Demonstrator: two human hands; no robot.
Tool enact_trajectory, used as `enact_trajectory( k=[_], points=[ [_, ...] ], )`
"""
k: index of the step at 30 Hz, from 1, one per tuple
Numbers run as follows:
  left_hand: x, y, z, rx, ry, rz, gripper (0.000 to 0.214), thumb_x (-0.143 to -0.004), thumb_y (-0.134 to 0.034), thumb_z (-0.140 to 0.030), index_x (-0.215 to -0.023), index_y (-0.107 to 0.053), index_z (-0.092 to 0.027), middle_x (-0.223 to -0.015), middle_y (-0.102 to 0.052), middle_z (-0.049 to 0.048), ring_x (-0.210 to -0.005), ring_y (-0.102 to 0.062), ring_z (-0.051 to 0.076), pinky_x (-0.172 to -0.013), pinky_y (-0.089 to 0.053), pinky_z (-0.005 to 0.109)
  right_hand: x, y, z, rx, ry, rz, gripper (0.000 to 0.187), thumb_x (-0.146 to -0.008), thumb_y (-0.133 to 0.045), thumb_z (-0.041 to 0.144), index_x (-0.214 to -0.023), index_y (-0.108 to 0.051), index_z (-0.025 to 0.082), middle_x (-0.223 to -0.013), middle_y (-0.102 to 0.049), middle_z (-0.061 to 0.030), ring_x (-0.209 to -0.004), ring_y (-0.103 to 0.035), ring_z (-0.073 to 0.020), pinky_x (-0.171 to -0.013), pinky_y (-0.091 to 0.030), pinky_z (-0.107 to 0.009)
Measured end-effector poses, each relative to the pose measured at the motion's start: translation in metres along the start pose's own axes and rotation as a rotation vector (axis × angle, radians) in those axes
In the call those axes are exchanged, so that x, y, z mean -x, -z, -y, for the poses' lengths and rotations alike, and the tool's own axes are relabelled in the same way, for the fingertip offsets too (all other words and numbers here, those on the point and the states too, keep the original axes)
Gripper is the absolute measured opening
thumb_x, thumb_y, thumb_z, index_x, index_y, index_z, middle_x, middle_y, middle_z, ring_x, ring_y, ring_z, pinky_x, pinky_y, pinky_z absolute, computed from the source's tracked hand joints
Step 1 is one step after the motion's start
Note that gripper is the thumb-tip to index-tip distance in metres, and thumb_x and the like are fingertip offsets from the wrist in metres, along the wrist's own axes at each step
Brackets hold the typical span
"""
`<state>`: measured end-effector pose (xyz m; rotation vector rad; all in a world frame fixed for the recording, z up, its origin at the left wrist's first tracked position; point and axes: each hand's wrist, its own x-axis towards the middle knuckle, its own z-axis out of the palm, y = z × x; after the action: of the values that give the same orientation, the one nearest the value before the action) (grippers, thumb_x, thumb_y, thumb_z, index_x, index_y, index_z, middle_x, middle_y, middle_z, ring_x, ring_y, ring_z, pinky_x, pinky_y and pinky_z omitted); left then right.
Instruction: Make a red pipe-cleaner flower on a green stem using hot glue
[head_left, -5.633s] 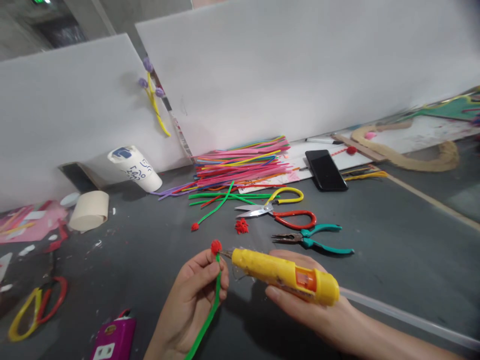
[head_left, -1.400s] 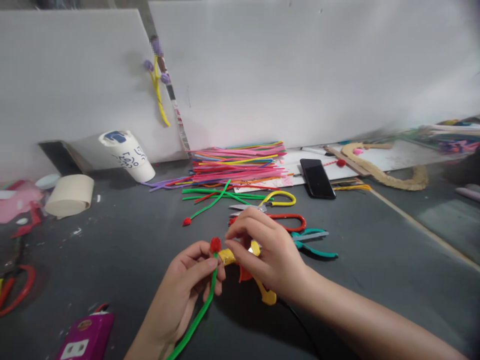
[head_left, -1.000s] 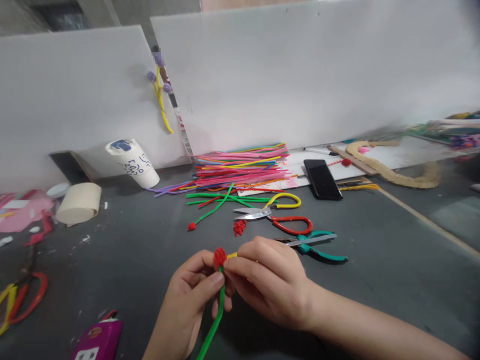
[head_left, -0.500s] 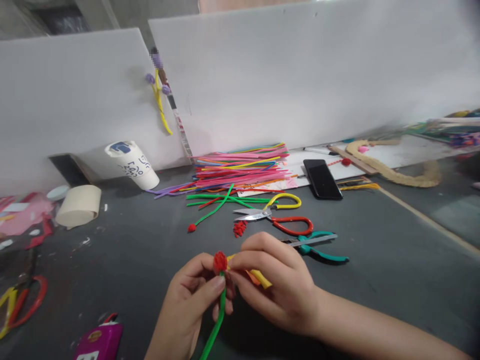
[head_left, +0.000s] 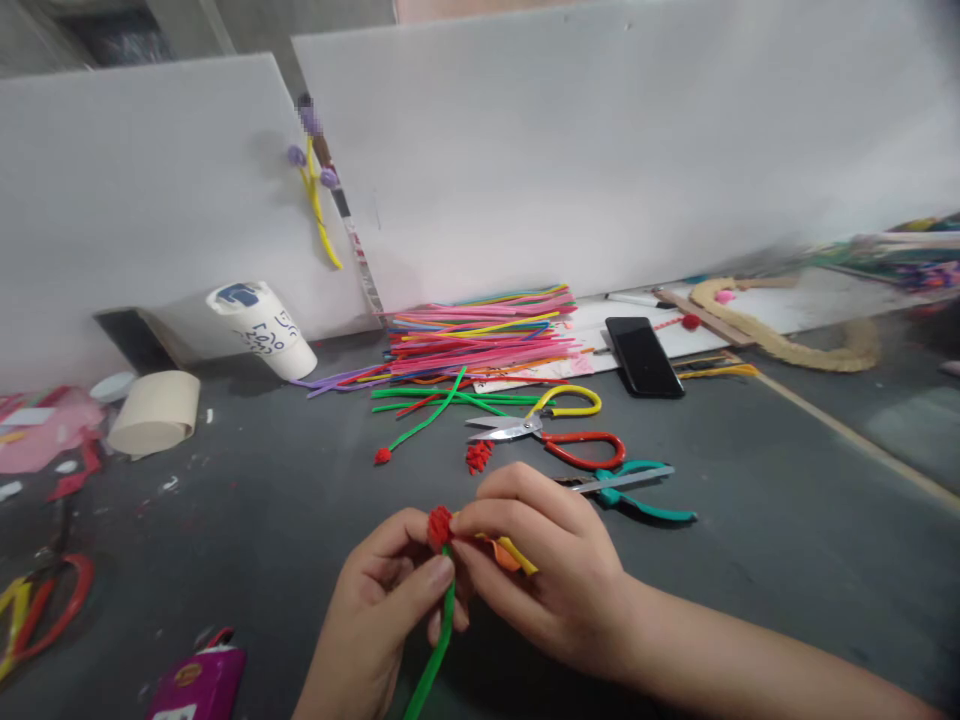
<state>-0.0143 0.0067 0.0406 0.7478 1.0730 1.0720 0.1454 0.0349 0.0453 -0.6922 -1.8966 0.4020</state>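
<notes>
My left hand (head_left: pixel 394 590) is closed, pinching a pipe-cleaner flower between thumb and fingers. Its red fuzzy head (head_left: pixel 440 527) points up, and the green stem (head_left: pixel 433 660) runs down toward me. At the right side of that head, the fingertips of my right hand (head_left: pixel 544 565) are pinched together. A narrow yellow and orange thing (head_left: pixel 510 553) lies under those fingers; most of it is hidden, so its kind is unclear. Just beyond my hands sit a small heap of red cut bits (head_left: pixel 478 457) and another red-headed green flower (head_left: pixel 383 456).
Scissors with yellow and red handles (head_left: pixel 536 425) lie behind my right hand, beside teal-handled pliers (head_left: pixel 622 488). Farther back are a pile of coloured pipe cleaners (head_left: pixel 480 335), a phone (head_left: pixel 643 357) and a white cup (head_left: pixel 262 330). A purple bottle (head_left: pixel 199 685) is at lower left.
My right fingertips have moved slightly left, onto the red head. Less of the yellow and orange thing shows now. My left hand keeps its hold on the flower.
</notes>
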Motion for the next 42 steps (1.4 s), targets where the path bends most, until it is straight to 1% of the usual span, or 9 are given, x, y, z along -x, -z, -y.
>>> enact_trajectory(
  k=[7, 15, 21, 26, 32, 36, 39, 41, 42],
  points=[
    [0.001, -0.004, 0.000, 0.012, 0.012, -0.046, 0.023, -0.061, -0.086, -0.035, -0.072, -0.072, -0.019, -0.055, -0.064, -0.0039, -0.044, -0.053, 0.006, -0.044, -0.038, 0.013, 0.000, -0.001, -0.002, 0.077, 0.086, 0.010, 0.007, -0.089, -0.056, 0.010, -0.091, -0.062, 0.013, -0.079, -0.062, -0.0066, -0.067, -0.055, -0.0137, -0.061, -0.047, -0.024],
    [0.004, -0.009, -0.006, 0.048, -0.006, -0.025, 0.023, -0.060, -0.086, -0.033, -0.068, -0.072, -0.018, -0.053, -0.064, -0.0036, -0.044, -0.056, 0.006, -0.042, -0.038, 0.011, 0.004, -0.002, -0.007, 0.140, 0.165, -0.019, 0.006, -0.089, -0.058, 0.012, -0.094, -0.061, 0.013, -0.078, -0.063, -0.0065, -0.065, -0.054, -0.0135, -0.059, -0.046, -0.025],
    [0.002, -0.010, -0.005, 0.043, -0.014, -0.028, 0.025, -0.059, -0.087, -0.036, -0.067, -0.072, -0.018, -0.050, -0.063, -0.0037, -0.043, -0.055, 0.006, -0.042, -0.037, 0.011, 0.003, -0.002, -0.008, 0.190, 0.201, -0.018, 0.005, -0.089, -0.057, 0.011, -0.090, -0.062, 0.012, -0.074, -0.063, -0.0060, -0.061, -0.053, -0.0133, -0.056, -0.044, -0.025],
    [0.001, -0.005, -0.001, 0.013, -0.019, -0.023, 0.025, -0.060, -0.086, -0.038, -0.070, -0.072, -0.019, -0.050, -0.062, -0.0038, -0.042, -0.052, 0.005, -0.042, -0.036, 0.012, 0.001, -0.001, -0.007, 0.237, 0.214, -0.013, 0.012, -0.092, -0.052, 0.013, -0.086, -0.062, 0.014, -0.072, -0.063, -0.0048, -0.059, -0.052, -0.0131, -0.053, -0.043, -0.025],
    [0.001, -0.005, -0.002, -0.001, -0.005, -0.019, 0.027, -0.061, -0.085, -0.040, -0.067, -0.070, -0.019, -0.047, -0.061, -0.0038, -0.042, -0.051, 0.005, -0.043, -0.035, 0.012, 0.001, 0.000, -0.007, 0.263, 0.227, 0.012, 0.019, -0.094, -0.048, 0.015, -0.082, -0.063, 0.014, -0.071, -0.064, -0.0051, -0.058, -0.052, -0.0138, -0.053, -0.043, -0.027],
    [0.001, -0.003, -0.001, -0.018, -0.011, 0.001, 0.025, -0.064, -0.084, -0.039, -0.069, -0.070, -0.018, -0.050, -0.061, -0.0032, -0.044, -0.051, 0.005, -0.044, -0.035, 0.012, 0.003, 0.001, -0.009, 0.292, 0.261, 0.039, 0.020, -0.095, -0.046, 0.016, -0.086, -0.063, 0.013, -0.070, -0.063, -0.0053, -0.057, -0.051, -0.0146, -0.052, -0.042, -0.028],
    [0.002, -0.002, -0.001, -0.025, -0.017, -0.006, 0.023, -0.064, -0.084, -0.038, -0.070, -0.072, -0.019, -0.051, -0.062, -0.0030, -0.044, -0.051, 0.006, -0.045, -0.037, 0.013, 0.001, 0.001, -0.008, 0.209, 0.249, 0.004, 0.010, -0.091, -0.051, 0.014, -0.089, -0.061, 0.013, -0.073, -0.063, -0.0057, -0.059, -0.053, -0.0141, -0.052, -0.044, -0.026],
    [0.003, -0.002, -0.001, -0.036, -0.057, -0.031, 0.021, -0.065, -0.083, -0.037, -0.072, -0.073, -0.020, -0.055, -0.064, -0.0024, -0.047, -0.054, 0.007, -0.046, -0.039, 0.014, -0.002, 0.002, -0.006, 0.056, 0.163, -0.051, 0.006, -0.088, -0.055, 0.011, -0.089, -0.059, 0.015, -0.074, -0.062, -0.0044, -0.062, -0.055, -0.0124, -0.055, -0.047, -0.023],
    [0.003, -0.002, -0.002, -0.055, -0.103, -0.040, 0.019, -0.066, -0.083, -0.037, -0.072, -0.074, -0.021, -0.058, -0.065, -0.0020, -0.050, -0.056, 0.008, -0.048, -0.041, 0.015, -0.004, 0.003, -0.004, -0.020, 0.105, -0.077, 0.007, -0.086, -0.055, 0.009, -0.087, -0.058, 0.016, -0.074, -0.061, -0.0030, -0.063, -0.056, -0.0114, -0.056, -0.047, -0.021]
  ],
)
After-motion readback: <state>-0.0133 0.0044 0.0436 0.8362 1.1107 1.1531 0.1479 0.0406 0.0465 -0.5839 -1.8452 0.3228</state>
